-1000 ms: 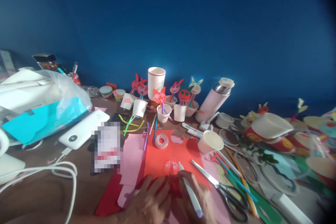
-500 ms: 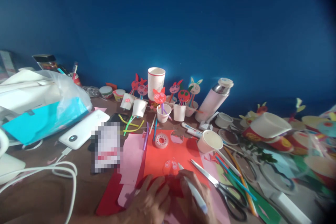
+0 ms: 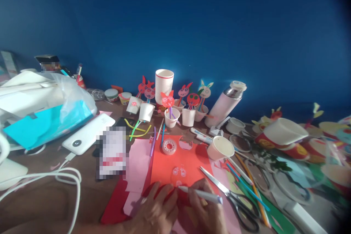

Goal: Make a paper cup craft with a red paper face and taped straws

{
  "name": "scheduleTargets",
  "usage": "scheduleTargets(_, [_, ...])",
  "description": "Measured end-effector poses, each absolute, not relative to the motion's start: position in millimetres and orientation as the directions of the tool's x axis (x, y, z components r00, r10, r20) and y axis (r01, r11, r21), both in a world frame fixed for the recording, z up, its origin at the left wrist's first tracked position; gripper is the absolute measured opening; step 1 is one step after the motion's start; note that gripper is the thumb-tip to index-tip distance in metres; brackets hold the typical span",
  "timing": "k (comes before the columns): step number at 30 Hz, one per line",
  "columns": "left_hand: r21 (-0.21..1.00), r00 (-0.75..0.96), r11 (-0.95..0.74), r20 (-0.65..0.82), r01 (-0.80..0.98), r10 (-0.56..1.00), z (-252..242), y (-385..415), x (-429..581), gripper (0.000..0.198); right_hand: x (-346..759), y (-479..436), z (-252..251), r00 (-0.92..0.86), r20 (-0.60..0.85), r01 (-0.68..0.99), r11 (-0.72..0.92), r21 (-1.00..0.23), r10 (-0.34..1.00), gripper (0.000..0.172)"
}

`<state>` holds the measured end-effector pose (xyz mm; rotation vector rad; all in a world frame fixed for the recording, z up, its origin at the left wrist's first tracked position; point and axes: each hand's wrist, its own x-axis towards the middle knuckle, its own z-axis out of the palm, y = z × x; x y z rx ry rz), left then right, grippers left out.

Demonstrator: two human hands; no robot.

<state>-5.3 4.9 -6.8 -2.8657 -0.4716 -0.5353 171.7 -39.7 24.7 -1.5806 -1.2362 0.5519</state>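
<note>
My right hand (image 3: 207, 204) grips a white marker pen (image 3: 205, 194), its tip pointing left over the red paper (image 3: 164, 166). Just beyond the tip, a face with round eyes (image 3: 178, 172) is drawn in pale lines on that paper. My left hand (image 3: 157, 204) lies flat with fingers spread, pressing on the lower part of the sheet. Pink paper (image 3: 138, 168) pokes out on the left. Close to my right hand lie black-handled scissors (image 3: 230, 193) with their blades pointing away from me. A tape roll (image 3: 169, 147) sits on the red paper's far part.
Behind the paper stand small white cups (image 3: 188, 117) with paper animal faces on stems, a tall cup stack (image 3: 163, 86) and a thermos (image 3: 225, 106). A paper cup (image 3: 220, 148) stands right. A power bank (image 3: 88, 133) with a white cable (image 3: 75, 190) lies left.
The marker has swung from pointing away to lying nearly sideways, its tip lower on the sheet. A pale mark now shows below the drawn eyes. My left hand stays in place.
</note>
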Motion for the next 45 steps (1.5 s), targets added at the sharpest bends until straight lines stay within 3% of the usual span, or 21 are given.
scheduleTargets(8, [-0.111,0.889,-0.934,0.364,0.339,0.279,-2,5,-5,0.039,167,-39,22,0.386,0.135,0.401,-0.034,-0.915,0.913,0.030])
scheduleTargets(15, [-0.105,0.850,-0.931,0.453,0.349,0.268,2,6,-2,0.037,165,-40,16,0.376,0.064,0.377,-0.089,-0.922,0.925,0.031])
scheduleTargets(24, [-0.118,0.869,-0.933,0.420,0.339,0.263,-1,6,-4,0.038,167,-40,14,0.363,0.115,0.458,-0.070,-0.886,0.925,0.029])
scheduleTargets(35, [-0.115,0.880,-0.932,0.388,0.343,0.276,-3,5,-4,0.040,171,-41,17,0.371,0.090,0.375,-0.060,-0.925,0.924,0.029])
scheduleTargets(45, [-0.102,0.888,-0.926,0.337,0.364,0.312,9,4,-5,0.039,179,-42,18,0.339,0.116,0.448,-0.052,-0.892,0.934,0.027])
